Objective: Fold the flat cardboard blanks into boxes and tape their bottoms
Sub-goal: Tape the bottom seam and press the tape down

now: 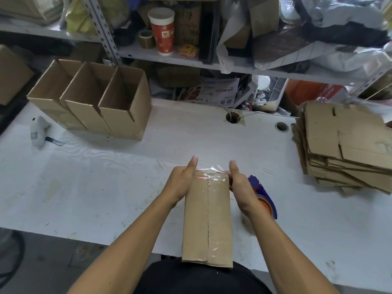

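At the lower centre of the frame a folded cardboard box (207, 221) lies with its taped bottom facing up, its near end at the edge of the white tabletop (127, 177) against the person's dark clothing. Clear tape (212, 179) runs along the centre seam and bunches in a shiny, crinkled strip at the far end. The left hand (182, 181) lies flat against the box's left side at that far end, fingers straight and pointing away. The right hand (237, 181) presses the right side there, thumb straight up along the edge; its other fingers are hidden, so I cannot tell whether they curl around anything. Just right of the box, partly behind the right wrist, a blue tape dispenser (263, 194) rests on the tabletop. Three finished open boxes (93, 102) stand in a row at the upper left, and a stack of flat cardboard blanks (343, 145) sits at the right edge.
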